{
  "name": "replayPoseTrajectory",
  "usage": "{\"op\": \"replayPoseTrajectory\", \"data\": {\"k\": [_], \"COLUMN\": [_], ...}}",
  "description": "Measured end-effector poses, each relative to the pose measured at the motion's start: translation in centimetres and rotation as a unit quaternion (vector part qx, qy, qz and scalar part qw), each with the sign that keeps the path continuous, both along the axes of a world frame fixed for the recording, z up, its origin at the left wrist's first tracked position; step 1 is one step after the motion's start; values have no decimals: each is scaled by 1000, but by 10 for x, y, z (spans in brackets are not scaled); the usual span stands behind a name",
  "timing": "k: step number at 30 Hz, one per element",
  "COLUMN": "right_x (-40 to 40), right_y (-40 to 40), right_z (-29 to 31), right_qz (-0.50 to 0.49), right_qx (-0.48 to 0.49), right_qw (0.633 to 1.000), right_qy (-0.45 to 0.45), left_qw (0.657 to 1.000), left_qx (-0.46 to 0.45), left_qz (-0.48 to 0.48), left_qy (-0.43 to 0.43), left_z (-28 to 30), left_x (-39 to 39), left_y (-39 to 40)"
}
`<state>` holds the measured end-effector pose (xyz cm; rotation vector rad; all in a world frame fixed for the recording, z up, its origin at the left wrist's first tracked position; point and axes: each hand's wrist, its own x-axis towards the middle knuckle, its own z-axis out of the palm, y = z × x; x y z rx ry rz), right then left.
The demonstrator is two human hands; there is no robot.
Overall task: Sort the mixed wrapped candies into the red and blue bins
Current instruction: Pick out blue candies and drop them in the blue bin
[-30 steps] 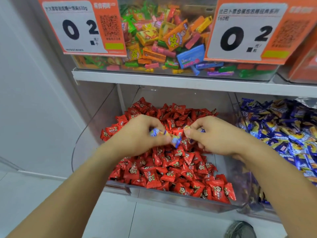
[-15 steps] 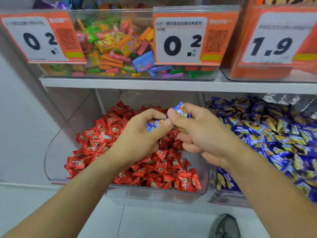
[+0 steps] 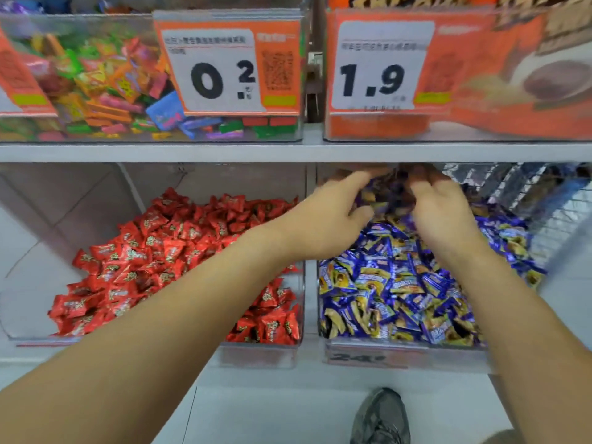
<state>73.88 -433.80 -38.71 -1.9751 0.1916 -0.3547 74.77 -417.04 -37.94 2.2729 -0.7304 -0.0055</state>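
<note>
From the head view, my left hand (image 3: 333, 213) and right hand (image 3: 440, 209) reach together over the back of the blue bin (image 3: 400, 350), fingers loosely curled; motion blur hides whether either holds a candy. The blue candies (image 3: 394, 283) lie at 6 o'clock, directly beneath both palms. The red bin (image 3: 256, 354) sits at 9 o'clock, nearer my left.
</note>
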Motion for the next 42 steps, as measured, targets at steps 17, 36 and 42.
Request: {"op": "replayPoseTrajectory", "data": {"k": [17, 36, 42], "right_x": [-42, 79, 66], "right_y": [122, 195, 194], "right_z": [-5, -33, -35], "right_qz": [272, 452, 450], "right_qx": [-288, -561, -316], "right_qw": [907, 621, 698], "right_qy": [-141, 308, 459], "left_qw": [946, 968, 972], "left_qx": [314, 242, 226], "left_qz": [74, 57, 54], "left_qy": [-23, -25, -15], "left_z": [-69, -72, -70], "left_x": [-21, -13, -12], "left_y": [179, 233, 234]}}
